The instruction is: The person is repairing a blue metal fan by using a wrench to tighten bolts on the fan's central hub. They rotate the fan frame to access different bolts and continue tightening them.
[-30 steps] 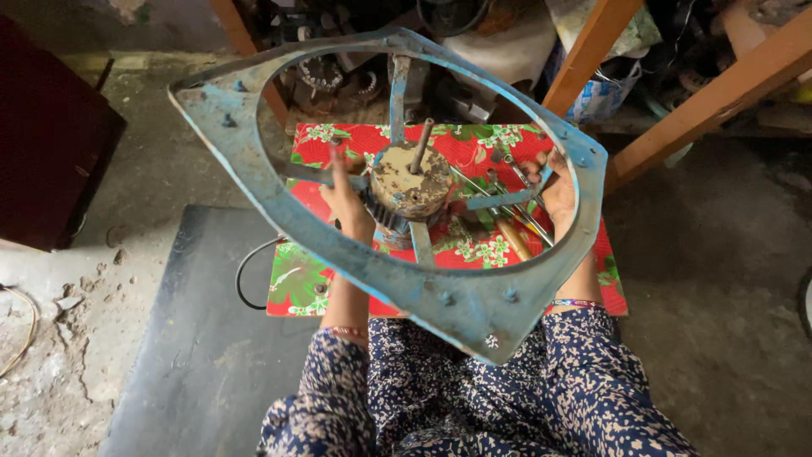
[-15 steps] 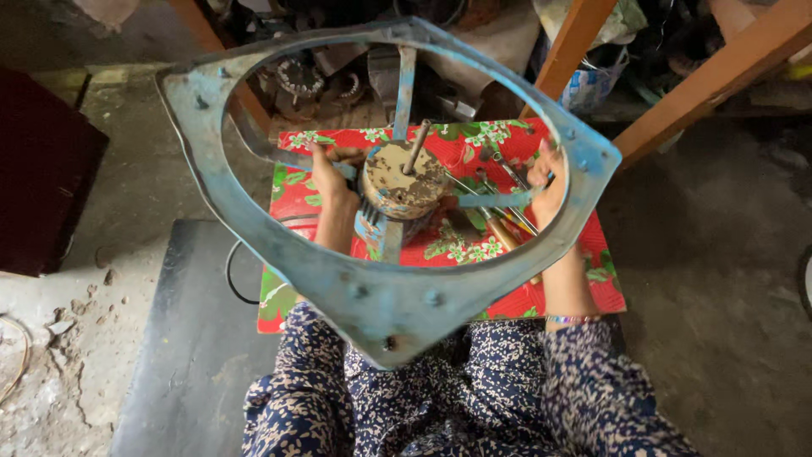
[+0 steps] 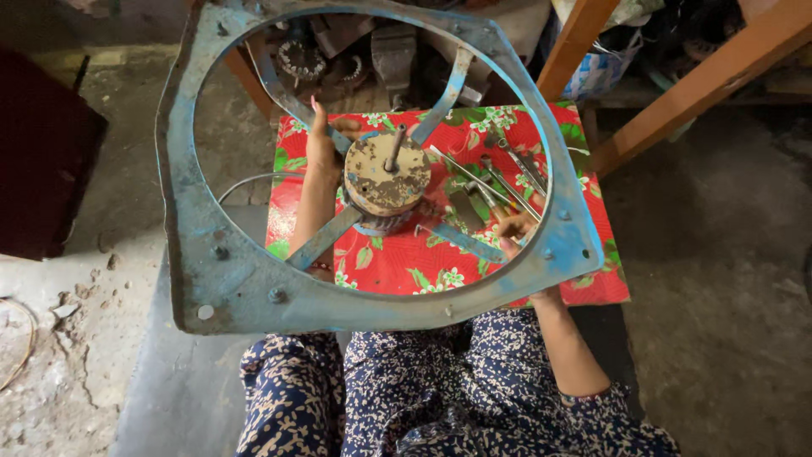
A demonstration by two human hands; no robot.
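Across the lap: a big blue-painted metal fan frame [image 3: 254, 288], square outside with rounded corners and a round opening, paint chipped and rusty, bolts at the corners; it is held tilted above the bench.
Spokes: four flat blue struts [image 3: 326, 239] run from the ring inward to the motor.
Motor: a round, drum-shaped fan motor [image 3: 385, 173] at the hub, its cap blotched tan and worn, a bare steel shaft [image 3: 395, 146] standing up from its middle.
Bench: a low bench covered by a red oilcloth [image 3: 397, 258] with green leaves and white flowers, directly beneath the frame.
Floor: rough grey concrete [image 3: 719, 254], dusty, with rubble at the left; a dark smooth slab [image 3: 152, 398] lies under the person.
Clothing: navy fabric with small pale flowers [image 3: 440, 398] over knees and sleeves.
Behind: slanted wooden legs [image 3: 677, 93], metal parts and a bag, crowded and dim.
Left hand [image 3: 323, 144]: reaches through the opening, fingers extended and close together, resting beside the motor by the upper left strut.
Right hand [image 3: 516, 233]: fingers curled onto the frame's inner rim at the right, partly hidden by it.
Tools: slim steel screwdrivers [image 3: 499, 173] lie on the cloth, seen through the ring.
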